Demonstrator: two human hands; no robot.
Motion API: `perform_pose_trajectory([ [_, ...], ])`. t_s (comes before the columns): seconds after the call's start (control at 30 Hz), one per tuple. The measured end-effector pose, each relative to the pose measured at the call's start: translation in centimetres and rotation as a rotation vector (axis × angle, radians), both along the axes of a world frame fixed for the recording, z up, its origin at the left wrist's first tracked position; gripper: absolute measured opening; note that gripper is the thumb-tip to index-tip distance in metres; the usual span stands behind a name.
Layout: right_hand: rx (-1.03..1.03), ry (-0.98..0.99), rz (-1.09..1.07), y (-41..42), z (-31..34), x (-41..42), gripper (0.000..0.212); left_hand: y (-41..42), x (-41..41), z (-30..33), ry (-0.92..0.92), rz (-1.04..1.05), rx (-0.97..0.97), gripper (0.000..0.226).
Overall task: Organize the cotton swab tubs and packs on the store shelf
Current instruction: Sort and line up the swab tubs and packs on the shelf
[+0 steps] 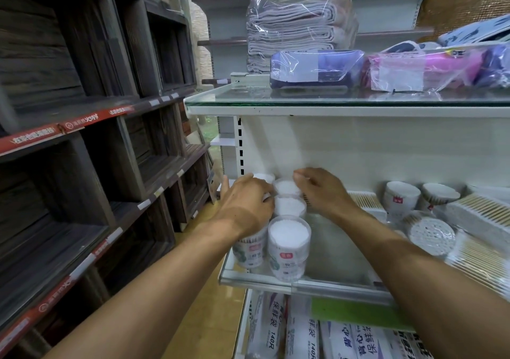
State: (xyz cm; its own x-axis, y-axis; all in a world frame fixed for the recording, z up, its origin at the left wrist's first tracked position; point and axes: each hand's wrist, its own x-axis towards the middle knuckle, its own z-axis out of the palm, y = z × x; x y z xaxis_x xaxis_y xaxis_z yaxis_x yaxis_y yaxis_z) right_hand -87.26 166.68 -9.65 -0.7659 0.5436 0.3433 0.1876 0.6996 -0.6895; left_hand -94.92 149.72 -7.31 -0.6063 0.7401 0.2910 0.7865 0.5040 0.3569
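Left hand (248, 201) hiding rear tubs (263, 177), right-side packs (480, 220) blurred, both grips unclear

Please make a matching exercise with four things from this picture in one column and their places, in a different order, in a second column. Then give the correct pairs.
Things:
1. left hand
2. folded grey cloths in plastic wrap
3. tipped cotton swab tub
4. upright front cotton swab tub

Places:
A. lying on its side, right part of the glass shelf
B. on the tubs at the shelf's left end
C. high up, behind the top glass shelf
D. near the shelf's front edge

Pairs: 1-B, 2-C, 3-A, 4-D
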Motion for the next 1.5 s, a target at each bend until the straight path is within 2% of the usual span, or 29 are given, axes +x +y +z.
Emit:
perform_pose_trajectory([
  [0.07, 0.071, 0.057, -0.124, 1.0, 0.5, 0.6, 0.029, 0.3, 0.3, 0.2, 0.034, -0.013, 0.002, 0.027],
  [0.13, 0.127, 0.03, -0.196, 2.4, 0.5, 1.1, 0.032, 0.6, 0.6, 0.4, 0.062, -0.04, -0.011, 0.034],
  [0.3, 0.424, -0.191, -0.205, 3.6, -0.4, 1.7, 0.037, 2.0, 1.7, 1.0, 0.127, -0.162, -0.114, 0.037],
  [0.43, 0.576, -0.304, -0.23, 3.0, -0.3, 1.8, 0.04, 3.3, 2.2, 1.1, 0.145, -0.198, -0.233, 0.036],
  [0.53, 0.646, -0.336, -0.263, 3.2, -0.5, 1.9, 0.043, 3.8, 2.0, 0.5, 0.149, -0.219, -0.298, 0.035],
  [0.7, 0.73, -0.362, -0.315, 3.2, -1.0, 2.4, 0.034, 3.8, 2.0, 0.0, 0.161, -0.197, -0.287, 0.04],
  [0.9, 0.643, -0.304, -0.292, 3.3, -0.6, 3.0, 0.031, 3.7, 2.0, -0.2, 0.16, -0.191, -0.263, 0.042],
  [1.03, 0.554, -0.136, -0.313, 3.3, 0.4, 4.1, 0.029, 3.6, 2.1, -0.1, 0.168, -0.184, -0.265, 0.044],
  [1.17, 0.382, 0.02, -0.339, 3.2, 1.4, 5.4, 0.025, 3.8, 2.3, 0.4, 0.141, -0.162, -0.28, 0.04],
  [1.27, 0.167, 0.105, -0.288, 2.9, 1.7, 6.6, 0.022, 4.2, 3.0, 1.1, 0.144, -0.15, -0.279, 0.043],
  [1.33, 0.085, 0.138, -0.269, 2.7, 2.1, 7.7, 0.024, 4.8, 3.8, 1.4, 0.166, -0.174, -0.24, 0.044],
  [1.5, 0.064, 0.178, -0.309, 3.4, 2.7, 11.2, 0.031, 7.1, 6.7, 1.5, 0.213, -0.29, -0.087, 0.048],
])
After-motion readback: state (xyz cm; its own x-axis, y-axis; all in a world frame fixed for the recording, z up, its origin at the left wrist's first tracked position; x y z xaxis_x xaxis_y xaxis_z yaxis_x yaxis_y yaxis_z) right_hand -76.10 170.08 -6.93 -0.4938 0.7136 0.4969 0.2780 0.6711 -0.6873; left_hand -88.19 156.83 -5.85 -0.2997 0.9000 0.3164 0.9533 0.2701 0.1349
